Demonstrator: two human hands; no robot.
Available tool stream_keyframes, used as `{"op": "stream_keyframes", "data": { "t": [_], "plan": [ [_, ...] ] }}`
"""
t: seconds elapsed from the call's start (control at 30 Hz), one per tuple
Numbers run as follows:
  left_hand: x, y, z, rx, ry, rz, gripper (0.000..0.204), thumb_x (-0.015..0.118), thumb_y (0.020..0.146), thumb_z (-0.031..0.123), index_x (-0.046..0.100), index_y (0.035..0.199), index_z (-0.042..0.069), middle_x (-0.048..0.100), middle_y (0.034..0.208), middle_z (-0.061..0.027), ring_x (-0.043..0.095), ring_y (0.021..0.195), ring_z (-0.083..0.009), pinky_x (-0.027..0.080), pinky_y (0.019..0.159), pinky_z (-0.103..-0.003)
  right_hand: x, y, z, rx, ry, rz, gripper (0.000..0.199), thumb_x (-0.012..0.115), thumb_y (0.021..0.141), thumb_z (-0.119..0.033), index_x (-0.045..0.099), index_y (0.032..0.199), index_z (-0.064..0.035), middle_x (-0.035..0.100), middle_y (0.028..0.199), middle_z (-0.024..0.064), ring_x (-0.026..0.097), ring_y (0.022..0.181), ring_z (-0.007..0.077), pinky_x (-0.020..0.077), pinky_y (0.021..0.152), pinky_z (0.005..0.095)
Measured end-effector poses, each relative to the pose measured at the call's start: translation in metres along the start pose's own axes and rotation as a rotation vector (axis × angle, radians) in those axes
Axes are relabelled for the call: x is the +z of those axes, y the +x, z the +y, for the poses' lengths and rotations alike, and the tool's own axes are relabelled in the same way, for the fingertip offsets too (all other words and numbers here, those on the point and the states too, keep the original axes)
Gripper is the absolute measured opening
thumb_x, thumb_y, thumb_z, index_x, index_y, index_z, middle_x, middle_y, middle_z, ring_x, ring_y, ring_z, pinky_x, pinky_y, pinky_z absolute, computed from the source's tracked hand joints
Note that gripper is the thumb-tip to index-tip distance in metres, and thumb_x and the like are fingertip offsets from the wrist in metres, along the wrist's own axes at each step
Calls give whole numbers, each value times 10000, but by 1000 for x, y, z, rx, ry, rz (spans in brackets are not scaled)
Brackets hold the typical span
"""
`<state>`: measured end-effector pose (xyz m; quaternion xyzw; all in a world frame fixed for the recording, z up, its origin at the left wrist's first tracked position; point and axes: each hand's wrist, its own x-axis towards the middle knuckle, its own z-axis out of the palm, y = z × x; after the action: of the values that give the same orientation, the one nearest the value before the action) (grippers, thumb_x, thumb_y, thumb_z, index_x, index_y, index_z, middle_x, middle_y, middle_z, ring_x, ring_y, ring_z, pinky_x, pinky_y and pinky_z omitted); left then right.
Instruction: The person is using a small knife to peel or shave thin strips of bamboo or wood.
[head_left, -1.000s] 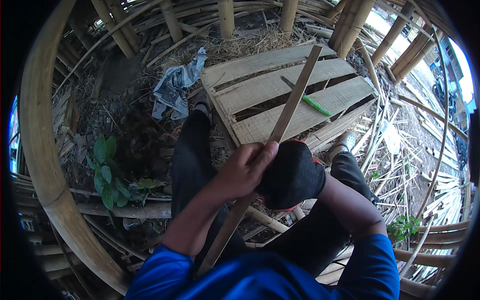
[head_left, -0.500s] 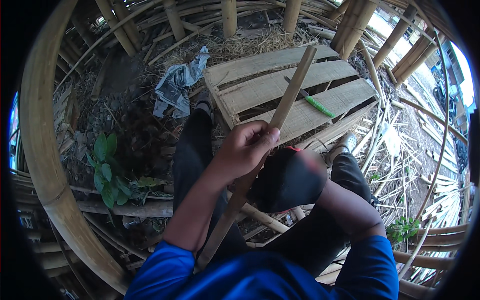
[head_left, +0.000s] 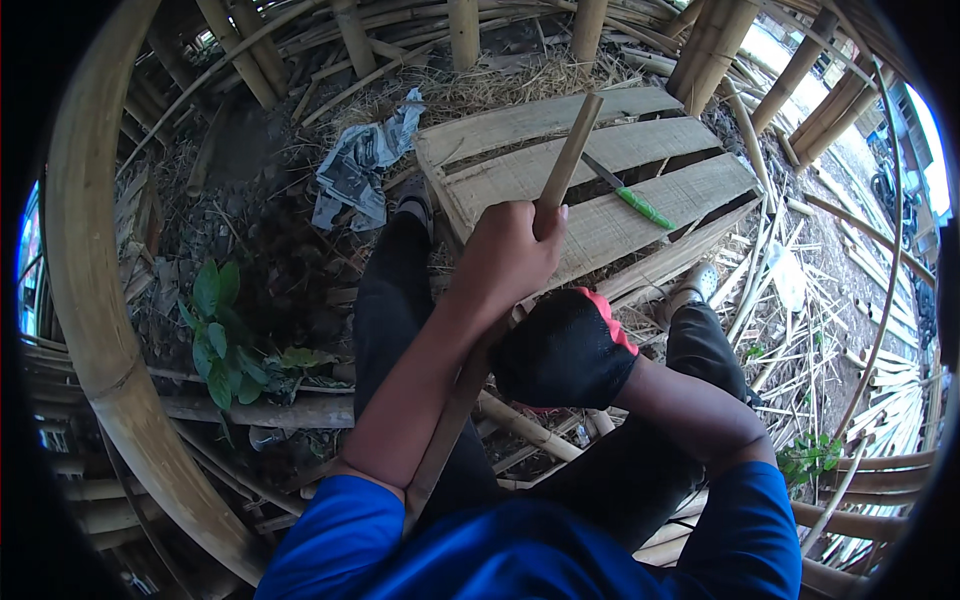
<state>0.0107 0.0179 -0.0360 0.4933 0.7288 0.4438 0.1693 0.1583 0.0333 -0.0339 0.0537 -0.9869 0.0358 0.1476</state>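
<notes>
A long split-bamboo strip (head_left: 572, 150) slants across my lap, its upper end above a wooden slatted crate (head_left: 500, 185) and its lower end against my blue shirt. Bare, my left hand (head_left: 512, 250) is wrapped round the strip's upper part. My right hand (head_left: 565, 352), in a black and red glove, is closed round the same strip just below the left; its fingertips are mostly hidden. On the crate's slats lies a knife (head_left: 640, 207) with a green-wrapped handle, its blade pointing to the far left.
Crumpled newspaper (head_left: 365, 165) lies left of the crate. A thick bamboo pole (head_left: 100, 300) curves along the left side, near a leafy plant (head_left: 215, 335). Bamboo posts (head_left: 463, 35) stand at the back. Pale bamboo offcuts (head_left: 800, 350) litter the right.
My left hand has turned over and closed more fully round the strip. The gloved right hand has shifted left, up against the strip. The strip's upper end has swung slightly left.
</notes>
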Motion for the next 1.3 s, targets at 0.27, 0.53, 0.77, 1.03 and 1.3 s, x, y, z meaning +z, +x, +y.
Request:
{"op": "stream_keyframes", "data": {
  "t": [0.27, 0.53, 0.77, 1.03, 1.3],
  "plan": [
    [5, 21, -33, 266, 248, 16, 313, 718, 756, 278, 668, 772, -30, 666, 1046, -248, 609, 1106, -377, 469, 974, -430, 13, -1, 8, 33, 53, 32, 57, 663, 715, -262, 650, 696, -211, 575, 582, 20, 588, 494, 240, 429, 450, 375],
    [22, 30, -54, 347, -33, -197, 365, 657, 854, 307, 694, 912, -52, 511, 1397, -229, 435, 1348, -363, 302, 1158, -415, 23, -9, 12, 19, 9, 69, 72, 665, 735, -268, 662, 711, -200, 596, 604, 18, 609, 517, 235, 462, 466, 372],
    [21, 29, -57, 382, 205, -161, 426, 616, 928, 311, 648, 1016, -105, 481, 1421, -248, 468, 1314, -369, 360, 1107, -397, 26, -12, -5, 182, 30, 63, 97, 658, 787, -287, 686, 748, -202, 612, 599, 14, 624, 515, 226, 466, 450, 356],
    [24, 28, -53, 404, 211, -158, 390, 642, 903, 305, 611, 770, -60, 494, 1407, -246, 486, 1283, -380, 382, 1074, -403, 29, -21, -27, 366, 63, 83, 113, 664, 803, -272, 679, 748, -175, 612, 590, 33, 625, 498, 220, 457, 425, 369],
    [23, 29, -60, 407, 211, -161, 371, 640, 896, 277, 637, 803, -82, 500, 1394, -258, 491, 1273, -390, 382, 1073, -413, 29, -29, -44, 434, 83, 7, 152, 631, 850, -257, 678, 893, -118, 616, 608, 42, 625, 496, 228, 456, 428, 371]
  ]
}}
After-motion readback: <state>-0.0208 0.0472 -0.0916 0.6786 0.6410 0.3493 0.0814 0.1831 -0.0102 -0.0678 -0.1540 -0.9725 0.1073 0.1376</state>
